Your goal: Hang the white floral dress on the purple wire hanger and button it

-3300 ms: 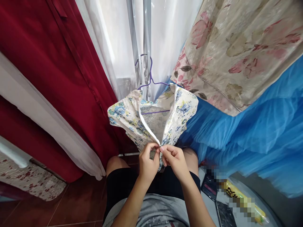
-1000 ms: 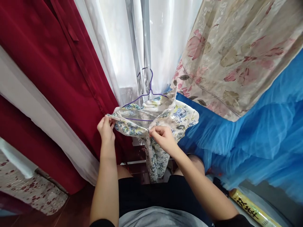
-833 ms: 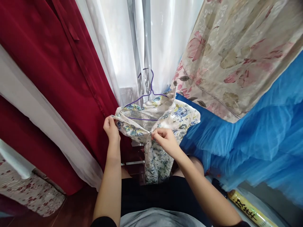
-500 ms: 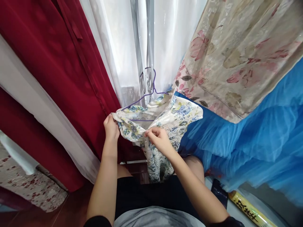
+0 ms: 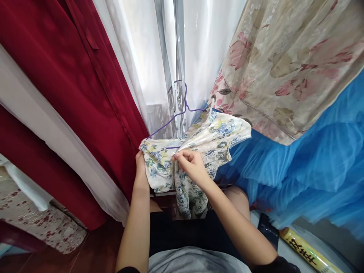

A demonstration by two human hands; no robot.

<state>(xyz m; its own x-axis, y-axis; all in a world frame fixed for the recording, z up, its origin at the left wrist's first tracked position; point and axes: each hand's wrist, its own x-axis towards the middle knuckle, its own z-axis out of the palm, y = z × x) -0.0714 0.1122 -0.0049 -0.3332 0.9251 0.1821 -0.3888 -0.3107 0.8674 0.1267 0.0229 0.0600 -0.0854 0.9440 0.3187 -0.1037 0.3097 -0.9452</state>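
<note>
A white dress (image 5: 224,131) with blue and yellow flowers hangs from a purple hanger (image 5: 170,120). At its left shoulder edge, my left hand (image 5: 141,165) is closed on the fabric, with most of its fingers hidden behind the cloth. My right hand (image 5: 191,163) pinches the front neckline between thumb and fingers, near the middle. Below that hand, the gathered lower part of the dress drops towards my lap. One hanger arm shows bare above the left shoulder, and a short stretch of its lower bar shows inside the neckline.
White curtains (image 5: 199,41) with grey straps (image 5: 179,49) hang behind. Red cloth (image 5: 93,113) hangs at left. A beige garment with pink flowers (image 5: 284,68) and blue tulle (image 5: 284,167) crowd the right. A yellow package (image 5: 307,250) lies at lower right.
The dress's left shoulder has come down and flattened over the hanger's lower bar, baring more of the hanger arm. My left hand moved right and slightly down; my right hand still pinches the neckline.
</note>
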